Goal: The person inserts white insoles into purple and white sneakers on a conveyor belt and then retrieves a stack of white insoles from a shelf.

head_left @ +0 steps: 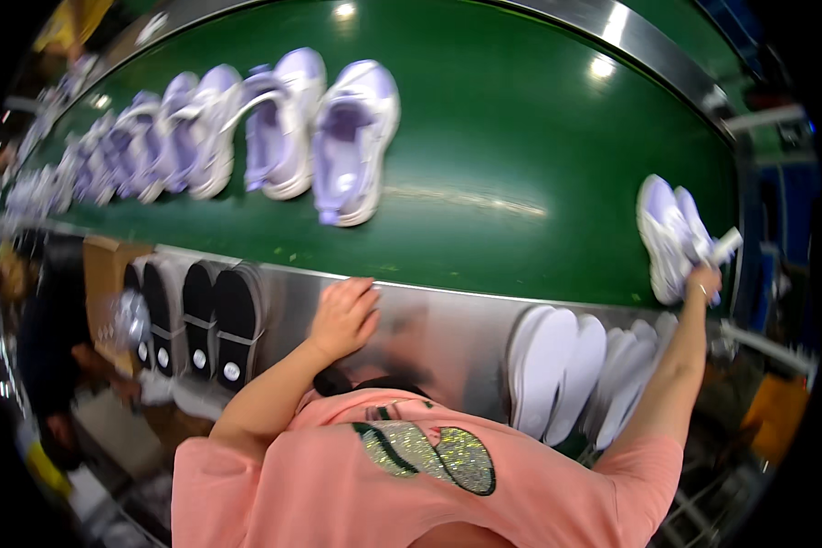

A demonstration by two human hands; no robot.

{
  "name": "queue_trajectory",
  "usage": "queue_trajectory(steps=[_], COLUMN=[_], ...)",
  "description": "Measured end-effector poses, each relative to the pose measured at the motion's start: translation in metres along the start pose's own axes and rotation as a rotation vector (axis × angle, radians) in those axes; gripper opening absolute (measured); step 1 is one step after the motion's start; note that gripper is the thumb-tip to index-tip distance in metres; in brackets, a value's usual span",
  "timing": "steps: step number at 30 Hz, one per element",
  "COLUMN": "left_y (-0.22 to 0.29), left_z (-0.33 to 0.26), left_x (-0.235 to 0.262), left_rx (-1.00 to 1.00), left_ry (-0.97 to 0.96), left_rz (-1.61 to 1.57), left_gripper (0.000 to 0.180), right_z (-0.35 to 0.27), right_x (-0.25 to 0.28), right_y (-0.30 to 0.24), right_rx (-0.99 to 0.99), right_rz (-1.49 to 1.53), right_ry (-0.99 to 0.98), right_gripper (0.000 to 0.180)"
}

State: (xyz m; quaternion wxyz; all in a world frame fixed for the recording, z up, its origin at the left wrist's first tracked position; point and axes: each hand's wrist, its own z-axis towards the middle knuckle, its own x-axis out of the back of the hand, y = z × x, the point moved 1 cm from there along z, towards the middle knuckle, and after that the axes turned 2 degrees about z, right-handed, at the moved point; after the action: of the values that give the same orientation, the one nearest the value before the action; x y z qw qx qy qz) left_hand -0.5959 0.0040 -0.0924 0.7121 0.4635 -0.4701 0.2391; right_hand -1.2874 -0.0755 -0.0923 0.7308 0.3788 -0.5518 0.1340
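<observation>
At the far right of a green conveyor belt (511,137), my right hand (703,279) is closed on the near end of a white and lilac sneaker (694,219). A matching sneaker (659,233) stands close against its left side. A small white piece (727,245) sticks up beside my fingers; what it is I cannot make out. My left hand (345,315) rests on the metal ledge at the belt's near edge, fingers loosely bent and holding nothing visible. The nearest shoe to it is a lilac and white sneaker (374,91) farther up the belt.
More lilac sneakers (215,91) line the belt toward the left. Below its near edge stand bundled black insoles (233,310) on the left and white insoles (548,365) on the right. Another person's arm (96,361) shows at the lower left. A metal rail (612,27) borders the far side.
</observation>
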Motion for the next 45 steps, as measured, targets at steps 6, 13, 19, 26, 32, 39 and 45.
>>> queue_trajectory(steps=[6,13,19,26,32,39,45], left_y=[-0.006,-0.007,0.006,0.083,0.067,0.070,0.065], left_z=[-0.003,-0.013,0.019,0.008,-0.039,-0.036,-0.011], left_x=[-0.002,-0.008,0.022,0.062,0.042,0.041,0.023], left_rx=[-0.021,-0.017,0.439,0.512,0.531,0.185,0.009], left_ry=[0.033,0.108,-0.104,0.133,-0.270,0.427,0.243], left_rz=[0.002,-0.061,-0.628,-0.809,-0.663,-0.638,-0.454], left_gripper=[0.035,0.033,0.054,0.099,0.103,0.047,0.016], right_z=[0.069,0.018,-0.115,-0.383,-0.475,-0.419,-0.451], right_x=[-0.080,0.028,0.192,0.232,0.217,0.158,0.127], right_y=[0.056,-0.035,-0.115,-0.163,-0.165,-0.068,-0.062], right_rx=[0.313,0.460,0.748,0.969,1.125,0.664,0.723], right_rz=[0.047,0.509,1.053,0.991,0.759,0.961,0.595], right_ry=[-0.201,-0.157,-0.255,-0.211,-0.181,-0.140,0.150], right_gripper=[0.027,0.021,0.015,0.023,0.014,0.025,0.035])
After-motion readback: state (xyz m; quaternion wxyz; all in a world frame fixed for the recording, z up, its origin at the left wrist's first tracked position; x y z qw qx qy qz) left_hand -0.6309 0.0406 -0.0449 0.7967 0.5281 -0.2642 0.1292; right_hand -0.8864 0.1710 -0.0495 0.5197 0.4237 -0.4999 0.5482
